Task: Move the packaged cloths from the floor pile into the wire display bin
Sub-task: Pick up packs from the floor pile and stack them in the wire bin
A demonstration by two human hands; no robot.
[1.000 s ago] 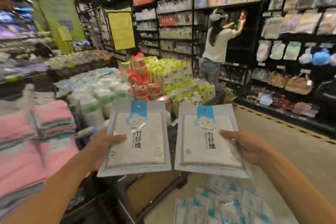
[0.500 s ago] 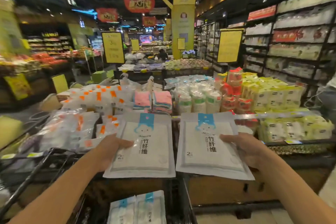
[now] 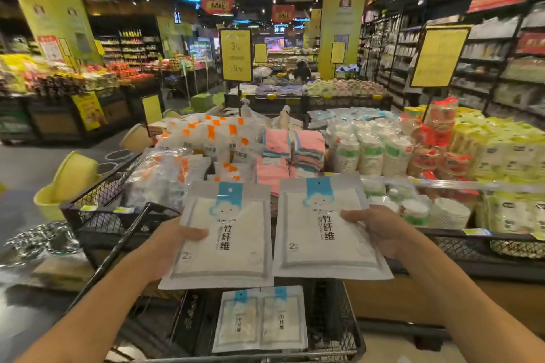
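Observation:
I hold two flat white cloth packs with blue tops side by side above a black wire display bin [image 3: 348,318]. My left hand [image 3: 174,240] grips the left pack [image 3: 233,242] by its left edge, thumb on top. My right hand [image 3: 380,230] grips the right pack [image 3: 318,244] by its right edge. Down inside the bin, two more of the same packs [image 3: 259,320] lie flat next to each other. The floor pile is out of view.
Behind the bin stand display tables with orange-tagged bags [image 3: 206,132], pink folded cloths [image 3: 283,153], stacked paper cups [image 3: 371,150] and yellow packs [image 3: 501,150]. A black trolley handle [image 3: 118,247] slants at the left. Yellow basins [image 3: 70,177] sit on the floor at left.
My view has swung left from the shelf aisle and floor pile to the display tables and the wire bin. Both packs stay in my hands, now over the bin.

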